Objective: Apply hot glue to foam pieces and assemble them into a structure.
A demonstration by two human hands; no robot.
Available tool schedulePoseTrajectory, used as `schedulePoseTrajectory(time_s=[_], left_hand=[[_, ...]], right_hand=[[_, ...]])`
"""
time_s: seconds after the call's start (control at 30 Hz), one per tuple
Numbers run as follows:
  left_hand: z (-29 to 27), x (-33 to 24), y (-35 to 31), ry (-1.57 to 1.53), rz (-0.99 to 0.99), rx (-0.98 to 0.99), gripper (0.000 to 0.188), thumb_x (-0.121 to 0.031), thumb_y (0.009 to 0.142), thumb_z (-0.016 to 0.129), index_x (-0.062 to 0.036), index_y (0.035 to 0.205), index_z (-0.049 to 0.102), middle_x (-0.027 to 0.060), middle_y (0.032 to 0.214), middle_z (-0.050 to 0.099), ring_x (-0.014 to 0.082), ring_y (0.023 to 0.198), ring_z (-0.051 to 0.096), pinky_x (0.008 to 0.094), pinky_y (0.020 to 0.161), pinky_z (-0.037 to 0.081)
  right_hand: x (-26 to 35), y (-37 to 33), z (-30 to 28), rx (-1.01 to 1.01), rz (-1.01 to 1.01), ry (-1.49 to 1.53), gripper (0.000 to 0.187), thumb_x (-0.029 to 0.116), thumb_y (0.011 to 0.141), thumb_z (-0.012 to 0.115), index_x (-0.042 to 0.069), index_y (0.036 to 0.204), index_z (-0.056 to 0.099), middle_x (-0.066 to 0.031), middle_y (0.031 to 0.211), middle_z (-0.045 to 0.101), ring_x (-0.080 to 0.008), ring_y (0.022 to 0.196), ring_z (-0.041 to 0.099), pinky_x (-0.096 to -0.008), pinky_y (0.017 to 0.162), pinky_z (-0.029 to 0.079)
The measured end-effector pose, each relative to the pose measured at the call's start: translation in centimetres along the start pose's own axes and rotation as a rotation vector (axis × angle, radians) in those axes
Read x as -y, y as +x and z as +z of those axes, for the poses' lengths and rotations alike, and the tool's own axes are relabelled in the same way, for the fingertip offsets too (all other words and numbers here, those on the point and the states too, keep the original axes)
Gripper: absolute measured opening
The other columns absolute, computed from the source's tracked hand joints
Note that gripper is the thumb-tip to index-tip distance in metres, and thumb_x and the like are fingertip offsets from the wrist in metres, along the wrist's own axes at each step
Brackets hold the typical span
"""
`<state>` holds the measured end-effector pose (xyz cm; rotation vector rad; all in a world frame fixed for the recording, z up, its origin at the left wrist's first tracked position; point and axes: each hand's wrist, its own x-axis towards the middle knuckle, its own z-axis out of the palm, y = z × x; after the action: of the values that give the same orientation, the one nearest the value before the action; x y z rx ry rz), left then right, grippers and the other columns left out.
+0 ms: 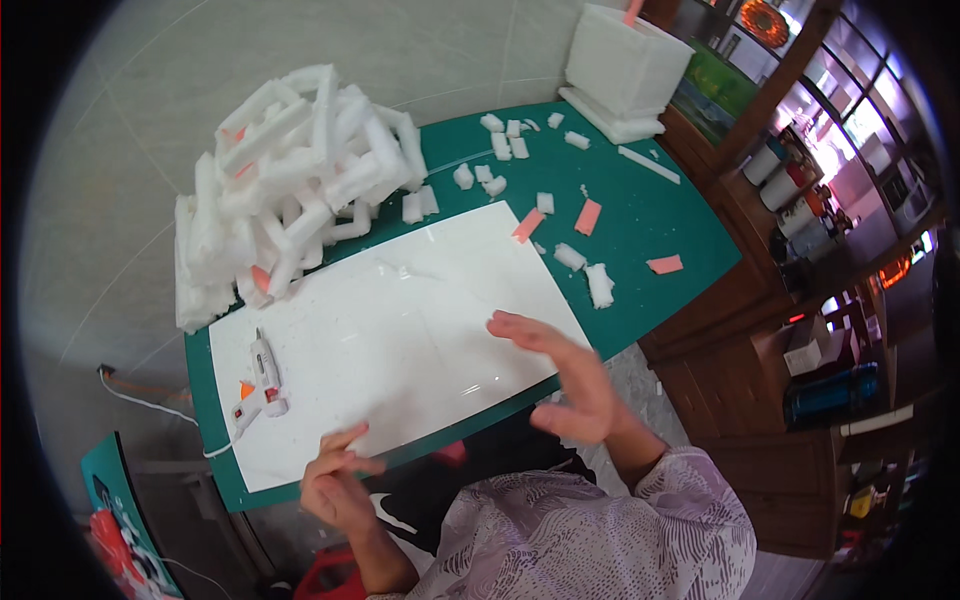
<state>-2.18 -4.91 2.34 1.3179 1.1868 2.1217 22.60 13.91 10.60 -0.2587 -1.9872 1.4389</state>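
My right hand (572,382) hovers over the near right edge of a white board (420,330), its fingers stretched out and thumb apart, with nothing in it. Lower and to the left, my left hand (338,484) is raised at the board's near edge, fingers loosely bent and apart, also holding nothing. A white glue gun (264,365) with an orange part and a cord lies on the board's left side, beyond my left hand. Both hands are apart from it.
A tall heap of white foam frames (300,180) stands at the back left of the green table (660,215). White foam scraps (599,286) and pink strips (588,217) lie scattered at the right. A white foam box (620,70) stands at the far right corner, near wooden shelves (770,420).
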Motion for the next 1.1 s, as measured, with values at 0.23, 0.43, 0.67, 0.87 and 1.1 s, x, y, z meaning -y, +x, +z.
schedulePoseTrajectory(time_s=[0.23, 0.43, 0.67, 0.87, 1.1], left_hand=[[9.4, 0.4, -1.6, -0.374, -0.533, 0.219, 0.096, -0.075, 0.098, 0.027, -0.0098, 0.163, 0.004, 0.0234, 0.168, 0.01, 0.0389, 0.154, 0.016, 0.0524, 0.124, 0.019], [11.6, -0.5, 1.7, 0.656, 0.606, 0.47, 0.093, -0.072, 0.1, 0.028, -0.0053, 0.163, 0.009, 0.0197, 0.17, 0.003, 0.0353, 0.157, 0.002, 0.0496, 0.125, 0.003], [12.7, -3.6, 0.6, -0.523, -0.308, 0.172, 0.078, -0.065, 0.103, 0.03, -0.0112, 0.158, 0.035, 0.0222, 0.169, 0.01, 0.0449, 0.156, 0.002, 0.0573, 0.123, 0.005], [9.7, 6.7, 0.0, 0.665, -0.223, 0.867, 0.026, -0.032, 0.089, 0.068, -0.0245, 0.114, 0.07, 0.012, 0.149, 0.051, 0.0389, 0.143, 0.041, 0.0667, 0.111, 0.03], [2.9, 0.2, 0.3, 0.663, -0.202, 0.137, 0.028, 0.003, 0.093, 0.056, 0.0064, 0.12, 0.063, 0.0226, 0.116, 0.071, 0.0382, 0.11, 0.068, 0.0422, 0.097, 0.052]], right_hand=[[-5.7, 0.9, 10.0, 0.065, -0.352, -0.315, 0.066, 0.049, 0.095, 0.06, 0.014, 0.15, 0.049, -0.0277, 0.166, 0.011, -0.0514, 0.152, 0.012, -0.0677, 0.119, 0.007], [-3.6, 1.8, 8.5, -0.196, 0.023, 0.245, 0.075, 0.048, 0.103, 0.041, 0.002, 0.159, 0.022, -0.0195, 0.168, 0.012, -0.0356, 0.155, 0.013, -0.0542, 0.124, 0.012], [-4.1, -0.6, 7.4, -0.115, -0.265, -0.432, 0.076, 0.051, 0.106, 0.033, 0.001, 0.16, 0.015, -0.0229, 0.168, 0.012, -0.0392, 0.154, 0.016, -0.0535, 0.123, 0.019], [-0.6, 1.5, 6.8, 0.036, 0.028, 0.61, 0.095, 0.075, 0.098, 0.03, 0.009, 0.163, 0.008, -0.0277, 0.166, 0.012, -0.0488, 0.15, 0.022, -0.0609, 0.119, 0.024], [-3.5, -2.2, -1.2, -0.342, 0.062, 0.027, 0.073, 0.039, 0.098, 0.06, 0.001, 0.153, 0.031, -0.0235, 0.151, 0.043, -0.0362, 0.143, 0.042, -0.0499, 0.113, 0.037]])
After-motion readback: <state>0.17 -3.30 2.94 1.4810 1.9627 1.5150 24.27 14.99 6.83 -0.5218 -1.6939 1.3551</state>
